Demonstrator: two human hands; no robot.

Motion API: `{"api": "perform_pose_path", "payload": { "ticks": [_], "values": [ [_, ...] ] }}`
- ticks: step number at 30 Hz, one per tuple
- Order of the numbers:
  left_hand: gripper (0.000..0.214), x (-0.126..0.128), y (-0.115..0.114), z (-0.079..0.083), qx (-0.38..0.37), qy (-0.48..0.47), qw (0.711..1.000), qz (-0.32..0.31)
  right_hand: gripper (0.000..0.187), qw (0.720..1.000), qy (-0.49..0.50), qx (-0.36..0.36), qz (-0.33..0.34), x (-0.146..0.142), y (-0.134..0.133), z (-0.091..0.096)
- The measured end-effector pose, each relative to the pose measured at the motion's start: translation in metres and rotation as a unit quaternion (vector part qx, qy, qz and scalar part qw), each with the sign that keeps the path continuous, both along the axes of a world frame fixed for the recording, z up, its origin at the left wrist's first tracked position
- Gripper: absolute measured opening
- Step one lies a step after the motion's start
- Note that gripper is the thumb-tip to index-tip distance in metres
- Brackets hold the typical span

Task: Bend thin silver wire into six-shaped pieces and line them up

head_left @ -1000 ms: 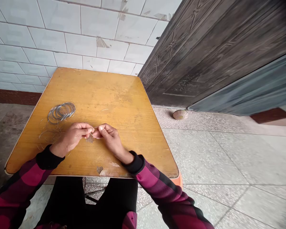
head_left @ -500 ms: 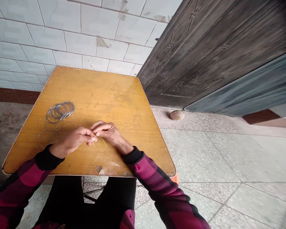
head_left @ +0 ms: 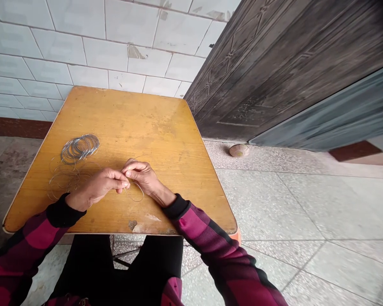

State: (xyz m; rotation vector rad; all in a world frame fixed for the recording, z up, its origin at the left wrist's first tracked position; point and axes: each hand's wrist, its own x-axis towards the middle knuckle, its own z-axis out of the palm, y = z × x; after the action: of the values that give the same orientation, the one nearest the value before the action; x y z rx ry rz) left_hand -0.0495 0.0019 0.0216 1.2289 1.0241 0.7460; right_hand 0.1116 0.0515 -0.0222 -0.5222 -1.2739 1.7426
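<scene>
Close together over the front half of the table, both hands pinch one thin wire [head_left: 142, 191]. It bends in a loop below the fingers, and a fine end shows above the right knuckles. My left hand [head_left: 104, 183] is closed, thumb and forefinger pressed together on the wire. Curled in from the right, my right hand [head_left: 143, 175] grips it too, fingertips nearly touching the left ones. Left of the hands lies a coiled bundle of silvery wire rings [head_left: 80, 148]. Nearer me, partly behind my left hand, several loose thin wire loops [head_left: 64, 180] spread out.
The wooden table [head_left: 130, 119] has a chipped front edge. Behind it rises a white tiled wall [head_left: 92, 55]. A dark carved wooden door [head_left: 242, 93] stands at the right, with a rounded stone-like object [head_left: 239, 150] on the floor by it.
My right fingers have shifted slightly up and away from the left ones, and a wire end now shows above the right hand. The left hand stays almost in place.
</scene>
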Motion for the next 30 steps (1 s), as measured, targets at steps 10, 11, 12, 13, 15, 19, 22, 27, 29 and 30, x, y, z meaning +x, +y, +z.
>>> {"api": "perform_pose_path", "payload": {
  "ticks": [10, 11, 12, 13, 15, 19, 22, 27, 29, 30],
  "values": [
    [0.029, 0.006, -0.001, 0.002, 0.023, 0.02, 0.999, -0.029, 0.025, 0.999, 0.024, -0.046, -0.015, -0.005, 0.005, 0.005],
    [0.029, 0.007, -0.001, 0.002, 0.021, 0.018, 0.999, -0.033, 0.025, 0.998, 0.03, -0.048, -0.025, -0.006, 0.005, 0.006],
    [0.028, 0.008, -0.001, 0.001, 0.018, 0.017, 0.999, -0.036, 0.025, 0.997, 0.036, -0.05, -0.036, -0.006, 0.005, 0.007],
    [0.028, 0.008, -0.002, 0.001, 0.016, 0.017, 0.999, -0.04, 0.026, 0.997, 0.038, -0.052, -0.047, -0.007, 0.005, 0.007],
    [0.029, 0.01, -0.003, 0.0, 0.013, 0.018, 0.999, -0.043, 0.029, 0.996, 0.034, -0.058, -0.064, -0.008, 0.006, 0.009],
    [0.028, 0.01, -0.004, -0.002, 0.006, 0.017, 0.999, -0.033, 0.031, 0.991, 0.041, -0.087, -0.096, -0.004, 0.013, 0.015],
    [0.027, 0.006, -0.002, -0.003, 0.004, 0.019, 1.0, 0.003, 0.031, 0.982, 0.065, -0.096, -0.15, 0.006, 0.025, 0.021],
    [0.025, -0.007, 0.005, -0.002, 0.018, 0.016, 0.997, 0.075, 0.027, 0.974, 0.03, -0.036, -0.222, 0.034, 0.035, 0.025],
    [0.024, -0.011, 0.007, -0.002, 0.008, -0.001, 0.995, 0.098, 0.024, 0.978, -0.056, 0.017, -0.199, 0.041, 0.029, 0.024],
    [0.023, -0.013, 0.008, -0.003, 0.001, -0.013, 0.994, 0.105, 0.023, 0.98, -0.104, 0.047, -0.164, 0.043, 0.024, 0.024]
  ]
}}
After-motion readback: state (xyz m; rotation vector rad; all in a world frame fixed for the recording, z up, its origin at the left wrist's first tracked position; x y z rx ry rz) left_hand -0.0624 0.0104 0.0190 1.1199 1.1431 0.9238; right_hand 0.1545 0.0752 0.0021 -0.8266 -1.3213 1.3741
